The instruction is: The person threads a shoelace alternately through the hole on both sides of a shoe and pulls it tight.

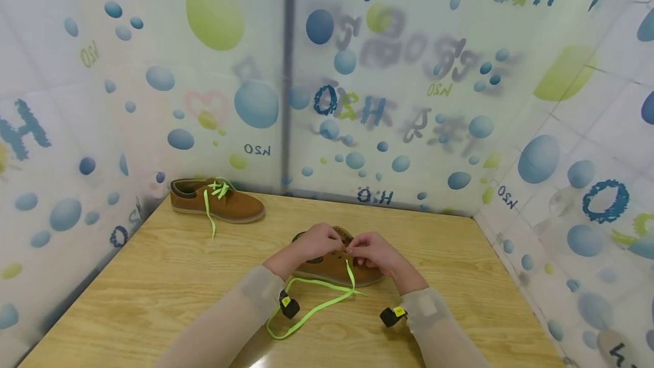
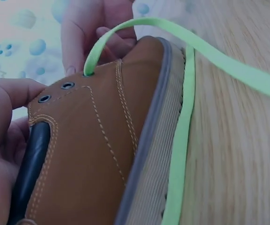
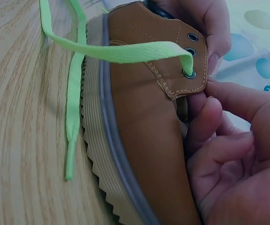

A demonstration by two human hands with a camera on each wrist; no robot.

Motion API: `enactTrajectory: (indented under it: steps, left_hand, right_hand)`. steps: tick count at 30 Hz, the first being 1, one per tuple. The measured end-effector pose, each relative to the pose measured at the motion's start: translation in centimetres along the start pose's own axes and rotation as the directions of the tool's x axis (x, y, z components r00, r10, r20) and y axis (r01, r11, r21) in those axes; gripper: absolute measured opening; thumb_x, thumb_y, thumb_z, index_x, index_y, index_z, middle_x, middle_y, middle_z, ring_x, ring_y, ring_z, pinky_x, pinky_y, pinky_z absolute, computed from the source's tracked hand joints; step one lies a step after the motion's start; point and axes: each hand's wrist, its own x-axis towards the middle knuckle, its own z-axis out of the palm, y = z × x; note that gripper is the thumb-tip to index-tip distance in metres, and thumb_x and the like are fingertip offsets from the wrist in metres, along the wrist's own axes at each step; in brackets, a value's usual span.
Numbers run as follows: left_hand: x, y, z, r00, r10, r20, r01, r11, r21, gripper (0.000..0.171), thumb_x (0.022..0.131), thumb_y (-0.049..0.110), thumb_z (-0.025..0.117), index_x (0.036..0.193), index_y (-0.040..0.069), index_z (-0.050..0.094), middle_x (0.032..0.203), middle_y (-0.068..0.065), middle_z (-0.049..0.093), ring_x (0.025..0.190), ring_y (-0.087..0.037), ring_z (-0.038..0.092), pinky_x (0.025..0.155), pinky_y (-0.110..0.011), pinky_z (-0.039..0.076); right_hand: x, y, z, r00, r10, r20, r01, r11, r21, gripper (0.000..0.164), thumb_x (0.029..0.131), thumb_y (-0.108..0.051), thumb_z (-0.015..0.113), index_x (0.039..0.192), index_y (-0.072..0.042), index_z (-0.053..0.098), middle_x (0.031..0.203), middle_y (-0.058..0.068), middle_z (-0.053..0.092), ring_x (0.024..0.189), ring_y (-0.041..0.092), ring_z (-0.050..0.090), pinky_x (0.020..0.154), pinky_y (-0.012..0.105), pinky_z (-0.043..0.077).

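A brown leather shoe [image 1: 327, 267] lies on the table in front of me, toe to the right. One neon-green shoelace [image 1: 309, 317] comes out of its front eyelet [image 3: 189, 74] and loops over the tabletop toward me; two more eyelets [image 2: 67, 86] on this side have no lace. My left hand [image 1: 319, 241] holds the shoe at the top by its opening, thumb near the eyelet flap. With its fingers curled at the front of that flap [image 3: 198, 86], my right hand [image 1: 375, 251] pinches the edge beside the laced eyelet. Fingertips inside the shoe are partly hidden.
A matching brown shoe [image 1: 240, 207] with green laces stands at the back left of the wooden table [image 1: 153, 283]. Patterned curtains [image 1: 327, 146] close off the back and both sides. Small black cameras [image 1: 290, 305] sit on both wrists.
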Motion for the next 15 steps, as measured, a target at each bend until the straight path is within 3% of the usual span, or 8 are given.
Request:
enactTrajectory:
  steps: [2, 5, 9, 12, 15]
  left_hand:
    - [0.10, 0.04, -0.03, 1.000, -0.022, 0.004, 0.022, 0.999, -0.025, 0.047, 0.099, 0.017, 0.064, 0.055, 0.019, 0.046, 0.054, 0.008, 0.028, 0.051, -0.012, 0.021, 0.055, -0.029, 0.027]
    - [0.33, 0.06, -0.16, 0.998, -0.065, 0.005, 0.065, 0.996, -0.057, 0.037, 0.098, 0.018, 0.067, 0.061, 0.015, 0.063, 0.056, 0.009, 0.037, 0.055, -0.012, 0.027, 0.059, -0.029, 0.031]
    - [0.67, 0.07, -0.32, 0.994, -0.108, 0.011, 0.109, 0.990, -0.092, 0.021, 0.096, 0.019, 0.072, 0.082, 0.007, 0.082, 0.058, 0.009, 0.045, 0.056, -0.011, 0.032, 0.060, -0.027, 0.034]
    - [0.79, 0.10, -0.38, 0.993, -0.119, 0.019, 0.121, 0.987, -0.104, 0.018, 0.096, 0.018, 0.073, 0.089, 0.005, 0.084, 0.062, 0.009, 0.052, 0.053, -0.011, 0.033, 0.057, -0.027, 0.035]
    - [0.81, 0.18, -0.44, 0.993, -0.116, 0.018, 0.117, 0.988, -0.097, 0.017, 0.096, 0.018, 0.073, 0.094, 0.006, 0.085, 0.077, 0.005, 0.069, 0.059, -0.012, 0.042, 0.061, -0.026, 0.040]
  right_hand:
    - [0.06, 0.10, -0.01, 1.000, 0.003, -0.007, -0.003, 1.000, 0.008, 0.013, 0.103, -0.009, 0.066, 0.094, -0.011, 0.075, 0.069, -0.007, 0.069, 0.054, 0.005, 0.052, 0.046, 0.021, 0.032]
    - [0.14, 0.21, 0.05, 1.000, 0.000, -0.015, 0.001, 1.000, 0.031, 0.014, 0.103, -0.008, 0.067, 0.090, -0.013, 0.070, 0.072, -0.007, 0.072, 0.057, 0.006, 0.056, 0.046, 0.020, 0.033]
    - [0.26, 0.36, 0.10, 1.000, 0.001, -0.026, 0.000, 0.999, 0.052, 0.019, 0.101, -0.006, 0.069, 0.087, -0.014, 0.058, 0.072, -0.007, 0.071, 0.060, 0.007, 0.060, 0.047, 0.021, 0.033]
    - [0.21, 0.36, 0.03, 1.000, -0.007, -0.020, 0.008, 0.999, 0.046, 0.024, 0.101, -0.005, 0.069, 0.087, -0.014, 0.052, 0.072, -0.006, 0.070, 0.063, 0.008, 0.062, 0.048, 0.021, 0.034]
    - [0.11, 0.27, -0.16, 1.000, -0.003, -0.011, 0.004, 0.999, 0.043, 0.026, 0.101, -0.005, 0.067, 0.087, -0.014, 0.049, 0.075, -0.005, 0.072, 0.067, 0.008, 0.065, 0.051, 0.020, 0.037]
